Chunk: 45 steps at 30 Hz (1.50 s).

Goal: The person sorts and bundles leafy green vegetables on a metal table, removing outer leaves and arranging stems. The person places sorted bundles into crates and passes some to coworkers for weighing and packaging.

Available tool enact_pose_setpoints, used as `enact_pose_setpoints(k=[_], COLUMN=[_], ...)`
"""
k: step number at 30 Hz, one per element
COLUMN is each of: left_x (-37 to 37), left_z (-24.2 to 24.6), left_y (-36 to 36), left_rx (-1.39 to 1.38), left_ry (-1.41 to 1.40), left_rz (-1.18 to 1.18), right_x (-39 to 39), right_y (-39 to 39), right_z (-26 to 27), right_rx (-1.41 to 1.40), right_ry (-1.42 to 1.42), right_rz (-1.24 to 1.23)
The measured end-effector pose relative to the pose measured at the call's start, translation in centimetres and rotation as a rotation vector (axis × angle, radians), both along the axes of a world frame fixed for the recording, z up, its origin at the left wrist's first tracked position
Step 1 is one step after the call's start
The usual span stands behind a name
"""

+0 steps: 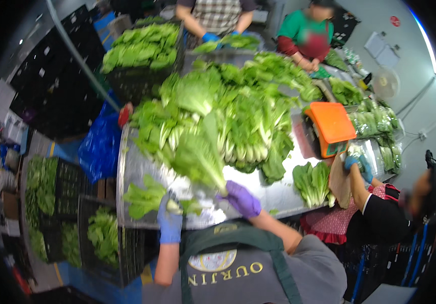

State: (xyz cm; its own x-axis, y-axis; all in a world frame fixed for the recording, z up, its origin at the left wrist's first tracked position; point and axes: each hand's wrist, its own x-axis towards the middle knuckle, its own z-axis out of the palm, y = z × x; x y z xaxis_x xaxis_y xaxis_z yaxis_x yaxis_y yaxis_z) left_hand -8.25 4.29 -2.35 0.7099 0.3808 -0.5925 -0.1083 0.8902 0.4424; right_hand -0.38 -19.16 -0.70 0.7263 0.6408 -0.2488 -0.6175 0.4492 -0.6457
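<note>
My left hand (170, 216), in a blue glove, grips a leafy green (145, 199) near the table's front edge. Its pale cut stem end shows at my fingers, and its leaves spread to the left. My right hand (242, 199), in a purple glove, holds a larger leafy green head (200, 159) by its base. That head slants up and left, slightly blurred. Beyond it lies a big heap of leafy greens (237, 98) on the metal table (275, 197), with several white stem ends facing me. Loose leaf pieces (192, 206) lie between my hands.
An orange-topped weighing scale (332, 123) and a bunch of greens (311, 184) stand to the right, beside a gloved co-worker (377, 205). Two more people work across the table. Black crates of greens (142, 81) stand back left and lower left (102, 235). A blue plastic bag (100, 142) hangs by the left edge.
</note>
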Motion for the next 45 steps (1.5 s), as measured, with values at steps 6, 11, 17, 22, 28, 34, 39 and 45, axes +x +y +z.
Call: enact_pose_setpoints(k=[6,11,17,22,28,34,39,45], left_x=[-1.4,-0.9,0.4,1.6,4.2,5.2,4.7,4.6], left_z=[-1.1,-1.1,-0.9,0.8,3.4,0.9,-0.7,-0.2], left_y=[-0.4,-1.0,-2.3,-4.0,-5.3,-5.4,-4.5,-4.0], left_rx=[-0.048,-0.072,-0.063,0.079,0.128,-0.006,-0.115,-0.237], left_ry=[-0.074,-0.163,-0.208,-0.221,-0.342,-0.258,-0.383,-0.346], left_rz=[-0.050,-0.140,-0.239,-0.301,-0.379,-0.351,-0.425,-0.305], right_x=[0.9,0.6,0.9,1.8,2.0,1.5,1.9,2.1], right_y=[0.5,0.1,-0.1,0.3,2.5,4.9,5.2,4.5], right_z=[2.0,2.1,1.1,0.5,0.9,2.2,3.5,3.6], right_rx=[0.026,0.137,0.103,-0.204,-0.534,-0.834,-0.905,-0.695], right_ry=[-0.031,0.093,0.016,-0.165,-0.529,-1.169,-1.400,-1.179], right_rz=[-0.157,-0.161,-0.252,-0.445,-0.579,-0.572,-0.440,-0.031])
